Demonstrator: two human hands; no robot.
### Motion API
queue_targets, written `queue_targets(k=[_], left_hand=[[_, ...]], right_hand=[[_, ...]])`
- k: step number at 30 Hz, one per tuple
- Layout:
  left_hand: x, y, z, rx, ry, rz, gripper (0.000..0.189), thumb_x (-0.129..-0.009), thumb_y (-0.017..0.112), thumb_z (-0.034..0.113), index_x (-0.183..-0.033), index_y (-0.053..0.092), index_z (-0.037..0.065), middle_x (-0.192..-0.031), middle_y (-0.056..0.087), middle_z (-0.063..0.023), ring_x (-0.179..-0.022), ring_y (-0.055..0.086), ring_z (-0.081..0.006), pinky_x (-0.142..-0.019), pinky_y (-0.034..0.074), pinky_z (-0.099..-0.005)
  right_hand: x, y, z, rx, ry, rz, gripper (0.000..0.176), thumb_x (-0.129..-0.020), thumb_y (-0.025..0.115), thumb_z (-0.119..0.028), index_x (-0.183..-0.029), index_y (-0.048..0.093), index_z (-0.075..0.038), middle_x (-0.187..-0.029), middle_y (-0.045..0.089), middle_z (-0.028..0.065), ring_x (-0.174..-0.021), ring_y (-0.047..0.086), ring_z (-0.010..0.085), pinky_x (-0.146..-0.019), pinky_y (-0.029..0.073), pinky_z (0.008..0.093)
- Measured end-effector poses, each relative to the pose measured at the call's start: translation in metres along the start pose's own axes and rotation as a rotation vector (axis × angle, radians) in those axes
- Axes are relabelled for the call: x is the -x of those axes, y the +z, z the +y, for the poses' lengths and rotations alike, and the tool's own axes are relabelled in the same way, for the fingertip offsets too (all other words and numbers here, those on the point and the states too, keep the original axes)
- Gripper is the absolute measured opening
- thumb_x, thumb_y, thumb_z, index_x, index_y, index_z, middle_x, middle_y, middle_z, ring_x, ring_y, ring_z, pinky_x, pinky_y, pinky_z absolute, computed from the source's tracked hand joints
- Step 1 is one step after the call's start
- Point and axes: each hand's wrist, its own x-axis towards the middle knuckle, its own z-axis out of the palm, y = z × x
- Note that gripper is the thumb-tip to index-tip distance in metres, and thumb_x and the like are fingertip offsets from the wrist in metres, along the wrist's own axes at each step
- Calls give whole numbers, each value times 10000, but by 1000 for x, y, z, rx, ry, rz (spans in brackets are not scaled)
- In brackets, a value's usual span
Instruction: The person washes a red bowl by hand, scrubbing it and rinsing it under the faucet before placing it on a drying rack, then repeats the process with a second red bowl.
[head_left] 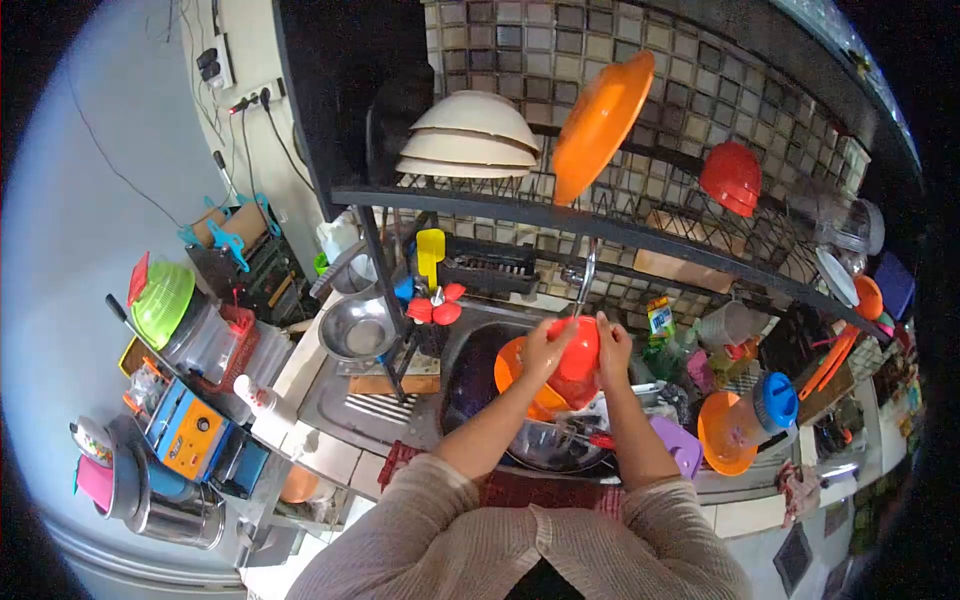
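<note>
A red bowl [578, 362] is held up over the sink [470, 345], directly below the tap [587, 275]. My left hand [545, 350] is closed on the bowl's left side, and my right hand [614, 352] grips its right side. Behind and below it, an orange plate [509, 362] rests in the sink. Lower down sits a metal pan [550, 445], partly covered by my left forearm. A red-handled utensil [600, 440] lies across the pan. Whether water is running cannot be made out clearly.
Overhead, a black dish rack [480, 203] carries cream bowls [470, 135], a large orange plate [605, 125] and red bowls [732, 178]. A metal basin [358, 330] stands left. Right of the sink are a purple container [677, 447] and a blue-lidded jug [775, 402].
</note>
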Motion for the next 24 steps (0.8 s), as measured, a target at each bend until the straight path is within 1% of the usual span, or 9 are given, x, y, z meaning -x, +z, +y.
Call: queue_targets(k=[2, 4, 7, 9, 11, 13, 18, 20, 24], left_hand=[[-13, -1, 4, -1, -149, 111, 493, -775, 666, 519, -799, 638, 28, -653, 613, -92, -605, 566, -204, -604, 436, -355], [-26, 7, -7, -26, -151, 173, 492, -784, 657, 516, -786, 627, 25, -648, 604, -95, -592, 549, -196, -597, 432, -345], [-33, 21, -26, -24, -133, 184, 454, -805, 635, 511, -789, 620, 57, -676, 607, -71, -626, 531, -172, -608, 427, -330], [-44, 47, -72, 589, -177, 268, 401, -816, 630, 480, -800, 618, 80, -739, 622, -29, -670, 531, -166, -614, 419, -330], [-23, 36, -42, 673, -292, 172, 316, -852, 591, 396, -868, 603, 80, -811, 621, -29, -758, 575, -202, -698, 470, -340], [-11, 31, -36, 1191, -754, 70, 317, -848, 560, 299, -1044, 554, 50, -1055, 613, -133, -896, 621, -309, -841, 501, -435], [27, 2, -21, 1267, -861, -310, 350, -847, 514, 242, -1128, 522, 32, -1116, 587, -163, -996, 594, -330, -918, 480, -453], [49, -25, 10, 1169, -789, -562, 367, -869, 490, 239, -1171, 520, 34, -1182, 569, -186, -980, 610, -303, -897, 504, -390], [56, -56, -24, 1006, -980, -479, 361, -882, 500, 241, -1200, 508, 71, -1157, 597, -145, -961, 624, -237, -826, 535, -374]], right_hand=[[30, 1, -26, -143, 72, -47, 237, -880, 639, -268, -797, 586, -52, -737, 557, -20, -696, 492, 74, -654, 416, 236], [45, 0, -30, -304, 107, -191, 219, -898, 604, -218, -1023, 586, -39, -951, 594, 13, -893, 538, 105, -838, 420, 251], [46, -8, -16, -249, 77, -83, 176, -895, 591, -172, -1012, 579, -40, -947, 592, 4, -871, 541, 103, -831, 419, 247], [55, -4, -55, -317, 59, -61, 104, -890, 579, -140, -926, 581, -42, -874, 574, -10, -818, 515, 93, -766, 412, 241], [48, -12, -60, -173, -21, -12, 113, -892, 566, -128, -816, 567, -45, -774, 525, -23, -752, 462, 84, -683, 379, 245], [43, -10, -55, -103, -105, 35, 211, -875, 571, -127, -686, 532, -40, -696, 474, -5, -698, 418, 103, -634, 346, 263], [45, -8, -76, 334, -541, -21, 282, -823, 593, -97, -588, 468, -3, -637, 455, 80, -687, 443, 218, -696, 350, 310], [41, -8, -74, 265, -553, -133, 282, -809, 600, -83, -576, 464, -2, -659, 482, 81, -738, 464, 217, -729, 355, 314], [54, 4, -50, 100, -316, -278, 174, -819, 602, -96, -682, 532, -16, -945, 544, 113, -970, 495, 240, -887, 360, 341]])
